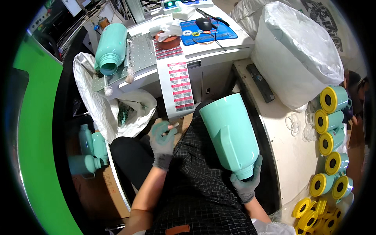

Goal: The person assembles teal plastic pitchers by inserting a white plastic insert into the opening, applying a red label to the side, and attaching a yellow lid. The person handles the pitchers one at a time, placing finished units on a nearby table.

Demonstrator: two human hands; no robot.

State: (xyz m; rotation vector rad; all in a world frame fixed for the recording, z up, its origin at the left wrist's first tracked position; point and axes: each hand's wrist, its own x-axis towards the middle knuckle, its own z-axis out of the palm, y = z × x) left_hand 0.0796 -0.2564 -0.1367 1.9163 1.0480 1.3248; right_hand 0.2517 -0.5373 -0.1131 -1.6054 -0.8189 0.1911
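Note:
My right hand (247,185), in a grey work glove, grips the narrow neck of a turquoise plastic jug body (231,135). The jug is tilted over my lap, its neck toward me, its wide end away and its moulded handle facing up. Left of it, my left hand (161,141) is gloved too, its fingers curled. A small pale piece (175,125), apparently a peeled label, is at its fingertips. Just beyond that hand, a strip of red and white printed labels (181,84) hangs over the table edge from a brown roll (168,41).
Another turquoise jug body (111,49) lies on a perforated metal plate (145,51). White sacks (90,94) stand at left, above more turquoise jugs (86,164). On the right bench are a large white bag (293,55), rubber rings (293,124), yellow-rimmed turquoise pieces (328,121) and yellow lids (307,220).

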